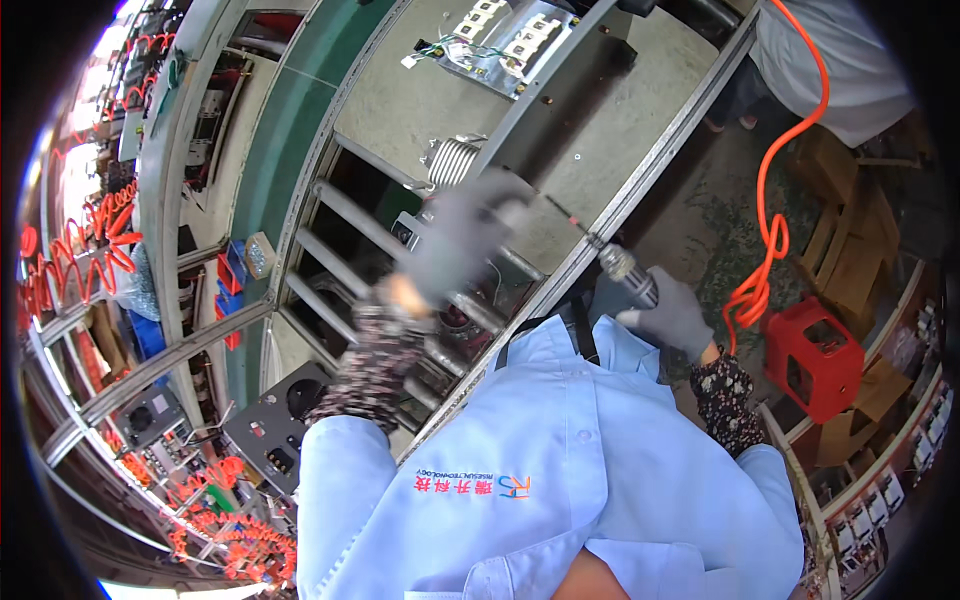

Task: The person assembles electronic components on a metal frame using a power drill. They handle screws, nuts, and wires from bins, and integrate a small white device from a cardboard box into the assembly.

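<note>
My right hand [672, 318], in a grey glove, is closed around a power screwdriver [622, 268]. Its long thin bit points up and left toward a dark metal panel [545, 90]. My left hand [460, 240], also gloved in grey, is smeared by motion beside the panel's near end. Whether its fingers hold anything does not show. A coiled silver metal part [452, 160] sits just beyond that hand. Farther off, a metal plate with white blocks and loose wires [505, 45] adjoins the panel.
Metal rollers [345, 225] run beneath my left arm, next to a grey-green work surface [385, 100]. An orange air hose [768, 190] hangs at the right, above a red housing [815, 358]. Dark equipment boxes [275, 425] stand lower left. Another person's pale clothing [835, 65] shows at upper right.
</note>
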Available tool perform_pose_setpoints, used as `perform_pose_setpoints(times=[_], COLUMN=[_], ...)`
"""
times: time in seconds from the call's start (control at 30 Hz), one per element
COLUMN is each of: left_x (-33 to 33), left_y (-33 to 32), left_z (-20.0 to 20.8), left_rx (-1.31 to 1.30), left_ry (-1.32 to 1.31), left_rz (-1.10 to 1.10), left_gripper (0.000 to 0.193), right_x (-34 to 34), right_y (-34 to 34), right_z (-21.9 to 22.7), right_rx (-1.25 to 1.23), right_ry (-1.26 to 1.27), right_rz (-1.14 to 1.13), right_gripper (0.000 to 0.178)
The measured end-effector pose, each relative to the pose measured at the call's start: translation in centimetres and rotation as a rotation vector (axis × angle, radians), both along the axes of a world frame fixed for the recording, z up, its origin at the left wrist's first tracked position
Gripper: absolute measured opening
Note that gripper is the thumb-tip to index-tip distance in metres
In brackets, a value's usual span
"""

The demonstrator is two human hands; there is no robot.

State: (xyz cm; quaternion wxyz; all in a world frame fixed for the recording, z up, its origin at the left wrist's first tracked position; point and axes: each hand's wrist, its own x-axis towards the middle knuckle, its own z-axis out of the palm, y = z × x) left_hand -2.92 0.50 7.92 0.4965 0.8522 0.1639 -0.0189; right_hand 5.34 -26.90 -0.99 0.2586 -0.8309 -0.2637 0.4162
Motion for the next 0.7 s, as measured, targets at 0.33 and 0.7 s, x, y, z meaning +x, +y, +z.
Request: perform_pose_setpoints(times=[0.33,0.7], left_x=[1.4,0.0], left_y=[-3.4,-2.6], left_z=[-21.2,-15.5], left_rx=[0.685,-1.110], left_ry=[0.432,-0.099], left_rz=[0.199,0.635], left_gripper=[0.025,0.027], right_x=[0.5,-0.6], right_y=[-1.1,-0.1], right_z=[-1.3,-1.1], right_rx=[0.024,0.068], right_ry=[0.063,0.129], right_rz=[-0.084,-0.071], right_gripper=[0.055,0.065])
